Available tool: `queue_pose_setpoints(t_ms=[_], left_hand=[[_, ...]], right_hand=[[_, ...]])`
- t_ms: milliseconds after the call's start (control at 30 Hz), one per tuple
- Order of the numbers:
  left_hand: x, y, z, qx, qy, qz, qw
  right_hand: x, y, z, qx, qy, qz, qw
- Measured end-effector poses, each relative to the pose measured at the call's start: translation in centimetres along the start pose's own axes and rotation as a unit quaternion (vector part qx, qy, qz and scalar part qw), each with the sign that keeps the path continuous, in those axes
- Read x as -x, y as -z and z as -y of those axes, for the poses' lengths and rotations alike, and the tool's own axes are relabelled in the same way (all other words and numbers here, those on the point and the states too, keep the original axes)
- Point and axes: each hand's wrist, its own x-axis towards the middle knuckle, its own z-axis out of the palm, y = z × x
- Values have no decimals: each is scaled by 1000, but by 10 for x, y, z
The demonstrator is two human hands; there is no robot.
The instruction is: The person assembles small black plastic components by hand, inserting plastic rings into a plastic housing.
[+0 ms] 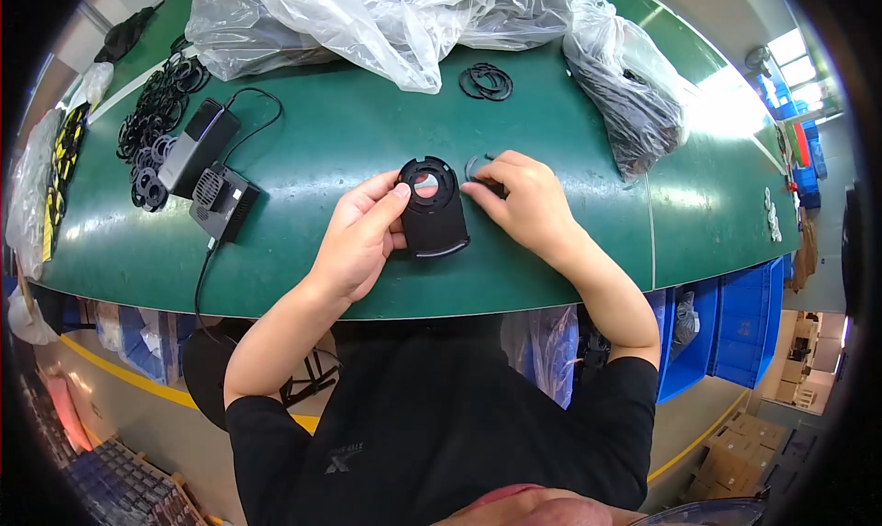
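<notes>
My left hand (360,230) grips a flat black plastic housing (435,229) by its left side, thumb on top. The housing has a round collar with a hole through it at the far end and a rounded near edge. Just to its right, my right hand (531,201) pinches a thin dark ring (471,167). Fingers cover most of that ring, and a small gap separates it from the housing. Both hands are above the green tabletop (367,126).
Several black rings (486,82) lie beyond my hands. At the left are a heap of rings (156,103) and a corded grey-black device (220,200). Clear plastic bags (386,30) line the back; a filled bag (629,108) sits at right. Blue bins (746,333) stand below the table edge.
</notes>
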Motion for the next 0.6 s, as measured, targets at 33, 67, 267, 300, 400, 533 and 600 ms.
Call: queue_pose_setpoints(t_ms=[33,67,267,300,400,533,600], left_hand=[[0,2,0,1,1,-3,1000],[0,2,0,-2,-2,-10,1000],[-1,1,-1,-8,2,-17,1000],[-1,1,-1,-2,9,-9,1000],[-1,1,-2,15,16,3,1000],[-2,0,-1,32,9,10,999],[-2,2,-1,11,25,25,999]], right_hand=[[-3,5,4,-2,1,3,1000],[-5,12,8,-52,-20,-8,998],[-2,13,-9,-25,62,-30,997],[0,9,-9,0,82,-25,996],[-1,7,-6,-11,82,-14,996],[0,16,1,-83,5,7,997],[0,23,5,-196,-18,-26,980]])
